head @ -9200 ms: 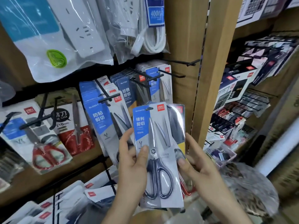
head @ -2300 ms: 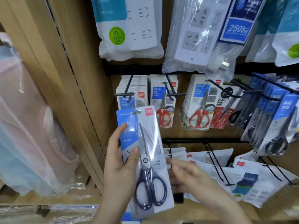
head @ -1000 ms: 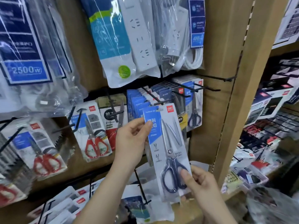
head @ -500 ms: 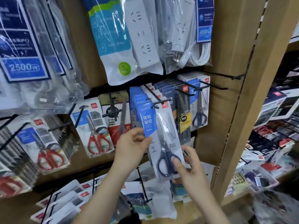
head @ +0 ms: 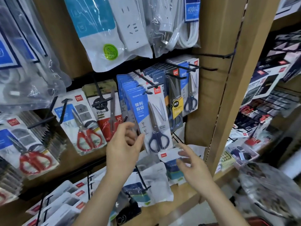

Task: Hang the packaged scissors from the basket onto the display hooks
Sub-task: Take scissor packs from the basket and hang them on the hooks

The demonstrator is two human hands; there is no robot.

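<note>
The blue-and-white packaged scissors (head: 151, 118), with dark blue handles, hangs at the front of a stack of like packs on a black display hook (head: 149, 82). My left hand (head: 125, 144) is just left of the pack's lower edge, fingers apart, thumb close to the card and holding nothing. My right hand (head: 192, 167) is below and right of the pack, open and apart from it.
Red-handled scissors packs (head: 84, 128) hang to the left and more blue packs (head: 187, 88) to the right. Bagged power strips (head: 114, 30) hang above. A wooden upright (head: 231, 88) stands at the right, with a bare hook (head: 211, 55). A crinkled plastic bag (head: 268, 193) lies low right.
The pack went from held in both hands to hanging on the hook. Both hands let go and dropped back below it.
</note>
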